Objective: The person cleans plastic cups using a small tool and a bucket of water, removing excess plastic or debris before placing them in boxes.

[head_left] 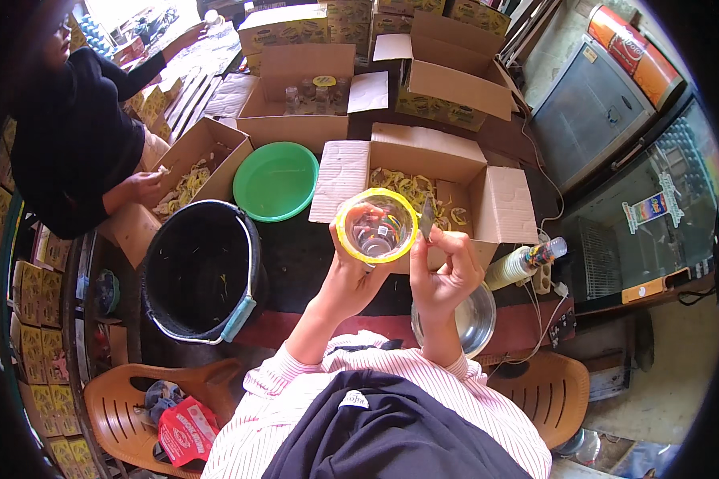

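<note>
My left hand [346, 279] is wrapped around a clear cup or jar [378, 231] with a bright yellow band at its rim, its open mouth turned up toward me. Against the right side of that rim, my right hand [452, 267] pinches what looks like a small knife with a grey blade [427, 214] pointing away from me. Just beyond both hands stands an open cardboard box [439, 148], with yellow peel-like strips [399, 182] in it. Partly hidden under my right forearm is a shiny metal bowl [478, 319].
Left of my hands are a black bucket [200, 263] and a green basin [276, 182]. A co-worker's hand [144, 188] is over another box of yellow strips. Farther back, a carton [307, 72] holds clear glasses. A bottle [511, 267] and cables lie right, near a glass-fronted cooler [647, 215].
</note>
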{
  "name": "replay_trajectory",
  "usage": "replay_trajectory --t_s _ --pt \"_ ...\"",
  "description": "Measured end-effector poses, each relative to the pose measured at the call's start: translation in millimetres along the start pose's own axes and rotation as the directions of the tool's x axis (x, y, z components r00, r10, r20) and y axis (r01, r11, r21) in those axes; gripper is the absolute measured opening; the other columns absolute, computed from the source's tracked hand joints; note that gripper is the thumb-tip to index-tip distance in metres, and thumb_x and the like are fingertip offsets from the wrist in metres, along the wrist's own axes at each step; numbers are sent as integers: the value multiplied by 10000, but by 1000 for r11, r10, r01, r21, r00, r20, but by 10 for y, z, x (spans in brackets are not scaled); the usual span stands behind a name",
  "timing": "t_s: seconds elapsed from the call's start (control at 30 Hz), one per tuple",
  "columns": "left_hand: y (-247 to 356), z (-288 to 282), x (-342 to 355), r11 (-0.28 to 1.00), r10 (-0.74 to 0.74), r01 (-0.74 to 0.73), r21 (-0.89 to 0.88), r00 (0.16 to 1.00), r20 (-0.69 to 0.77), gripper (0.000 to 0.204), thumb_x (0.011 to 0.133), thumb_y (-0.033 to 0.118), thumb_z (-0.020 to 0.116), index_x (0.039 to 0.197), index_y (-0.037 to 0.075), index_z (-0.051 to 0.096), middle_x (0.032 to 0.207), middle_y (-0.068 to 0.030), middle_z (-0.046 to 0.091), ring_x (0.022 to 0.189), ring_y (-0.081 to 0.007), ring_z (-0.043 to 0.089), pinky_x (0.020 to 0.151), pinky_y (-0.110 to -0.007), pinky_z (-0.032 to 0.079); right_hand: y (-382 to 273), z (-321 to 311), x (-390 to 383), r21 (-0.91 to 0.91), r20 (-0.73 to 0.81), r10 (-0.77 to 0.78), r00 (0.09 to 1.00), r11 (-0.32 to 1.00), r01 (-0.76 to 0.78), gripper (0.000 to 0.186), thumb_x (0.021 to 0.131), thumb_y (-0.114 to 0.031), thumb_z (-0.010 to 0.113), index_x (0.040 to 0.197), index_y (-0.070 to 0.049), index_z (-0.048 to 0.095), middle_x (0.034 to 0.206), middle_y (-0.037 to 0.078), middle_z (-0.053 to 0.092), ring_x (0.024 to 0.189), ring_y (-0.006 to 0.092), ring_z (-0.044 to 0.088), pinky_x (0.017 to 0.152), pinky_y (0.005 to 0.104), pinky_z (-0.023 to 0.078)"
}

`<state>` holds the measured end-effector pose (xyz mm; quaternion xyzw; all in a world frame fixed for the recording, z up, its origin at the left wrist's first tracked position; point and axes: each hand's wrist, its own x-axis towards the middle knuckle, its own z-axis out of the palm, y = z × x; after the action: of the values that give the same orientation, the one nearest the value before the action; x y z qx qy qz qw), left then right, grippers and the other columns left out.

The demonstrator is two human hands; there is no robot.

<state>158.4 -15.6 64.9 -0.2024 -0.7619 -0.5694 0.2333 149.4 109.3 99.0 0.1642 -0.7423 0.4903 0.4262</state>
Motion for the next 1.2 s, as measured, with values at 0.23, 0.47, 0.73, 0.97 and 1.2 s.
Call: replay_trajectory --t_s 0.23,0.47,0.73,0.97,1.2 --pt "26 -9 0 999 -22 21 48 1000 17 673 800 71 602 1248 -29 111 1200 -200 344 1114 -282 439 934 -362 357 -15 4 -17 -35 -5 -46 999 998 46 196 646 47 680 820 -28 632 701 83 597 602 178 601 548 251 472" --pt "26 -18 3 997 20 -22 75 1000 21 677 794 65 612 1245 -28 116 1173 -206 360 1073 -287 466 907 -357 383 -19 19 21 -83 -2 -78 997 994 78 225 631 60 678 836 -28 642 706 79 598 606 174 600 545 249 472" --pt "10 -21 -4 1000 30 -30 -7 998 51 689 785 40 601 1266 -1 109 1169 -204 366 1065 -286 469 912 -356 377 8 12 40 -76 0 -85 996 994 85 252 614 79 680 836 -36 648 709 80 601 608 172 601 546 245 472" --pt "-28 -48 -39 962 -98 124 -244 989 114 654 764 87 620 1276 -2 221 1173 -158 393 1103 -233 444 936 -336 352 19 15 20 -39 13 -51 999 998 51 250 615 104 659 840 2 621 704 63 577 619 132 565 558 220 449" --pt "-83 -10 -68 855 -155 170 -489 985 72 629 754 115 646 1263 4 292 1175 -105 397 1100 -179 437 932 -301 355 7 -10 39 20 68 -33 997 999 31 225 619 100 656 826 18 617 700 60 576 618 123 563 562 218 448"
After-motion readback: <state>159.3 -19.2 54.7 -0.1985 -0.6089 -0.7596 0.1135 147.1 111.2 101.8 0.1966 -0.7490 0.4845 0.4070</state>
